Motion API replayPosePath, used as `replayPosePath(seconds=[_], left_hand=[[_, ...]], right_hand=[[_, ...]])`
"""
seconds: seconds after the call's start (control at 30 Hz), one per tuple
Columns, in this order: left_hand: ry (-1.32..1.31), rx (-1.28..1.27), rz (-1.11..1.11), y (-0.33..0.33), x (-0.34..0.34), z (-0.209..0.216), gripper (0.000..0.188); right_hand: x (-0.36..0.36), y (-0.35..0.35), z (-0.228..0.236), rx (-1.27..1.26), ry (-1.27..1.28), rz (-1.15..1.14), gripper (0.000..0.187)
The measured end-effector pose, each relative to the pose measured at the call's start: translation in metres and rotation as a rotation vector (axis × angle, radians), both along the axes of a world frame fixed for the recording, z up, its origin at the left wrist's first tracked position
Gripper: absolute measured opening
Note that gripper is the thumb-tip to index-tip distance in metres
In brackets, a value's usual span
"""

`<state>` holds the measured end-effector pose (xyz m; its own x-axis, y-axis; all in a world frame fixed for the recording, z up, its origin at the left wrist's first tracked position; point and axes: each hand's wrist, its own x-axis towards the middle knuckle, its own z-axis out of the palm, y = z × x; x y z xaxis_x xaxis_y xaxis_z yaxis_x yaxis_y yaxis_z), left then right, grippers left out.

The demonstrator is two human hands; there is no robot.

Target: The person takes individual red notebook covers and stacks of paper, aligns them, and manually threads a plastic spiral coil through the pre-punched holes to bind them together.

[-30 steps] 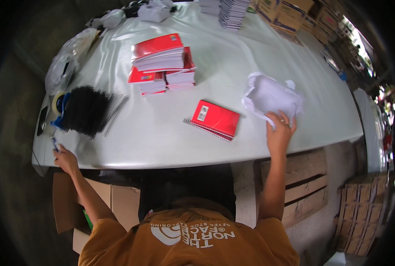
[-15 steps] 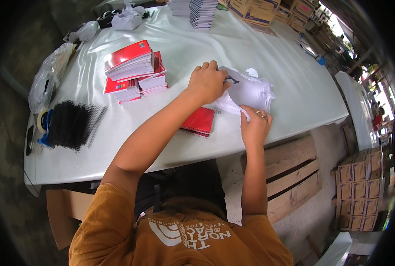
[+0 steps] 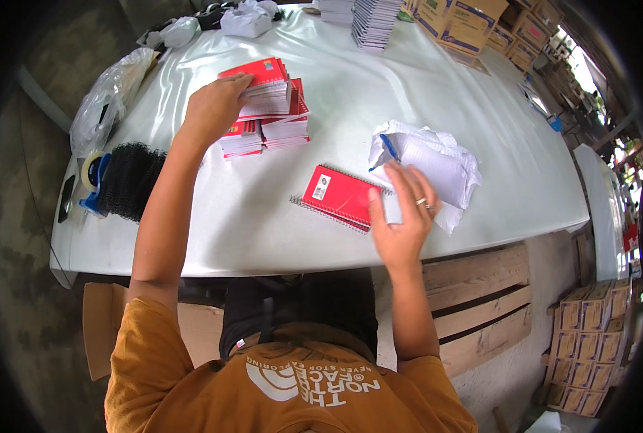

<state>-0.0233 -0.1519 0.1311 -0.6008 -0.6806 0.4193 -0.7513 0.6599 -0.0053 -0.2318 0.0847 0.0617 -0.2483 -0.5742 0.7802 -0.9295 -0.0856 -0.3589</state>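
My left hand (image 3: 220,105) grips the left edge of the top red spiral notebooks (image 3: 260,72) in a stack, its fingers on the cover and its thumb mostly hidden. My right hand (image 3: 406,216) is open, fingers apart and slightly blurred. Its thumb is at the right end of a small pile of red spiral notebooks (image 3: 339,191), near the table's front edge. Just beyond that hand lies crumpled white paper (image 3: 444,162), spread out on the table. On the paper rests a slim blue object (image 3: 388,147), whose kind I cannot make out.
Black spiral wire combs (image 3: 130,180) and a blue tape dispenser (image 3: 99,180) sit at the left. Clear plastic (image 3: 108,101) hangs at the left edge. Stacked notebooks (image 3: 374,25) and cartons (image 3: 465,25) stand at the back. A wooden pallet (image 3: 480,281) lies below the table.
My left hand has gone from the white paper to the notebook stack at the left. The right hand has let go of the paper and shifted onto the nearer notebooks. The view has shifted slightly.
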Motion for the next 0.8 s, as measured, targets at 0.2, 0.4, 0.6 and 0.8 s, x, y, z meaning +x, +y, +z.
replayPosePath(seconds=[0.2, 0.4, 0.6, 0.8], left_hand=[[0.355, -0.056, -0.126, 0.102, 0.005, -0.001, 0.029], [0.894, 0.931, -0.104, 0.145, 0.011, -0.036, 0.022], [0.965, 1.251, -0.107, 0.133, 0.036, -0.048, 0.026], [0.615, 0.126, 0.173, 0.100, 0.044, -0.089, 0.013]], right_hand=[[0.079, -0.015, -0.004, 0.038, -0.163, 0.482, 0.076], [0.112, -0.029, -0.047, 0.094, -0.103, 0.327, 0.083], [0.095, -0.020, -0.064, 0.086, -0.395, 0.544, 0.066], [0.055, 0.001, -0.074, 0.255, -1.116, 0.630, 0.031]])
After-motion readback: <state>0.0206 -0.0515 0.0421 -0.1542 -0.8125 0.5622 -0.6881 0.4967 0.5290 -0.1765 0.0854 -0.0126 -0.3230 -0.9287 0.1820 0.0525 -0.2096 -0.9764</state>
